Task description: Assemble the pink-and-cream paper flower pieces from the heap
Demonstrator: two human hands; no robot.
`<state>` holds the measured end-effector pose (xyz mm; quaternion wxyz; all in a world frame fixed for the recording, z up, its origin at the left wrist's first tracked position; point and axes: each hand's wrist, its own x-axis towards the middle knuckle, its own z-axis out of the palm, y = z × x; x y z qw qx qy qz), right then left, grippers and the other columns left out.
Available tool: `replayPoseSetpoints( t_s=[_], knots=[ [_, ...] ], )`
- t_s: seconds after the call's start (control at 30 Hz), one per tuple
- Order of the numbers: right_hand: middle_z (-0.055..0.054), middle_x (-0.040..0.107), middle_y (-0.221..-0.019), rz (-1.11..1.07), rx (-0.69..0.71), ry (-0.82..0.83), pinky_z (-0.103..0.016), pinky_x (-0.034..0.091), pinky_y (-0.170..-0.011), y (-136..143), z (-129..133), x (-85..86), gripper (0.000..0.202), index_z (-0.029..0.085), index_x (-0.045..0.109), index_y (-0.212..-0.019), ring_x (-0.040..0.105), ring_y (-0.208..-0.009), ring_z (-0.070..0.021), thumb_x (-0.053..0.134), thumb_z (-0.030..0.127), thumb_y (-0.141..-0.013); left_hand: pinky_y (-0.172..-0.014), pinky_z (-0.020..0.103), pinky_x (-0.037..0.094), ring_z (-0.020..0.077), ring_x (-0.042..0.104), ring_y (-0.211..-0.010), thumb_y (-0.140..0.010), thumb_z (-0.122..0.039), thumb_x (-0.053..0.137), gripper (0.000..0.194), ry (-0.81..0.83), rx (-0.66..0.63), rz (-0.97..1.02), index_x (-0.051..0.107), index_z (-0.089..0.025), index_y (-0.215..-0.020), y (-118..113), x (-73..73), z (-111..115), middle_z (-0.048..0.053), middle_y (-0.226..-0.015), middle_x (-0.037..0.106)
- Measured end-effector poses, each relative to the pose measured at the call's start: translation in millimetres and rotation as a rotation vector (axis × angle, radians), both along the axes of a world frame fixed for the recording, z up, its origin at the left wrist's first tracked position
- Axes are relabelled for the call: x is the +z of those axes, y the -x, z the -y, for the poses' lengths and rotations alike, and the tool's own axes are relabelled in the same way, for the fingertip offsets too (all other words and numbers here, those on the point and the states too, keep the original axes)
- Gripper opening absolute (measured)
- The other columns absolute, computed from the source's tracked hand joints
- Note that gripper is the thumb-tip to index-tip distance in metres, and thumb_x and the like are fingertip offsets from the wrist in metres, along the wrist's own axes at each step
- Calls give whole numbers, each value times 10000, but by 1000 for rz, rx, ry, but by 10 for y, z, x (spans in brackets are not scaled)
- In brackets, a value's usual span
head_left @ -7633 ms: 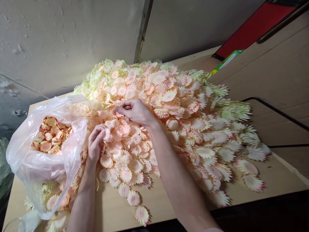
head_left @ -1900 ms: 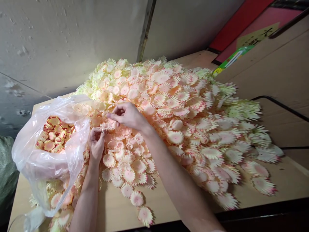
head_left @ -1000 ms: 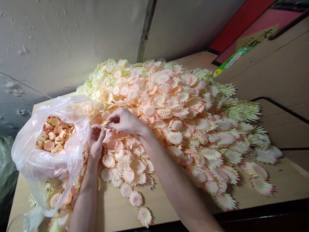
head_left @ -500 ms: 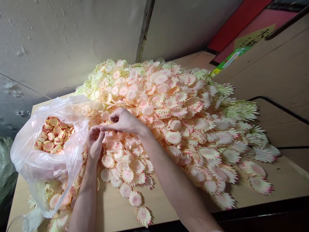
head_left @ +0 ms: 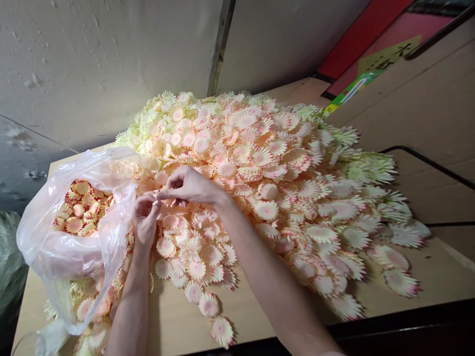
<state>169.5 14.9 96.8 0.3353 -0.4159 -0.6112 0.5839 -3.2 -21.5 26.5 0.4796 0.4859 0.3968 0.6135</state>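
My left hand (head_left: 144,217) and my right hand (head_left: 191,185) meet at the fingertips, just right of a plastic bag. Both are closed in a pinch on something small and pale, too small and too covered by fingers to name. Beneath and around them spreads a big heap of artificial flower heads (head_left: 267,210), cream and pink with fringed, red-tipped petals. Inside the open white plastic bag (head_left: 40,232) lie smaller yellow flower heads (head_left: 79,207) with red edges, close to my left hand.
More flower heads (head_left: 85,309) lie below the bag on the wooden table (head_left: 178,326). A grey wall (head_left: 111,59) stands behind the heap. At right are a cardboard surface (head_left: 426,113), a black cable (head_left: 434,163) and a green packet (head_left: 352,91). A green sack (head_left: 11,262) is at far left.
My right hand's fingertips have shifted very slightly, and a bit more of the pale piece shows between the hands. The heap and the bag look the same.
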Motion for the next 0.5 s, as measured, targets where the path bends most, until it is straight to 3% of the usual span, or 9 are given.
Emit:
replayPoseSetpoints(
  t_s=[0.07, 0.17, 0.23, 0.4, 0.5],
  knots=[
    [-3, 617, -543, -77, -121, -15, -228, 393, -428, -40, -35, -31, 504, 149, 657, -622, 533, -443, -93, 807, 629, -654, -847, 281, 483, 148, 587, -857, -743, -371, 825, 264, -21, -25, 0, 622, -208, -784, 9, -3, -7, 11, -846, 602],
    [15, 564, -502, -94, -414, -25, -218, 356, -389, -124, -82, -67, 527, 167, 620, -614, 536, -432, -98, 784, 667, -659, -910, 320, 468, 162, 575, -844, -741, -382, 822, 264, -31, -65, -18, 625, -207, -762, 21, 1, -11, 13, -803, 586],
    [10, 574, -522, -83, -479, -25, -220, 366, -391, -179, -95, -72, 531, 173, 616, -631, 541, -436, -98, 746, 683, -696, -944, 336, 456, 177, 583, -880, -741, -385, 816, 254, -11, -73, -15, 638, -206, -770, 28, 11, -9, 23, -829, 598],
    [-21, 659, -655, -86, -254, -52, -248, 478, -496, -219, -71, -16, 422, 148, 687, -781, 616, -539, -125, 803, 546, -703, -984, 340, 436, 213, 584, -997, -818, -410, 717, 213, 22, -102, 22, 681, -200, -824, 38, 44, 0, 58, -932, 627],
    [-15, 637, -609, -58, -166, -70, -245, 470, -498, -181, -52, 4, 383, 131, 689, -711, 586, -510, -109, 818, 491, -694, -932, 323, 457, 192, 582, -922, -875, -452, 646, 302, 40, -73, 41, 628, -189, -728, 32, 39, -1, 51, -872, 610]
  ],
)
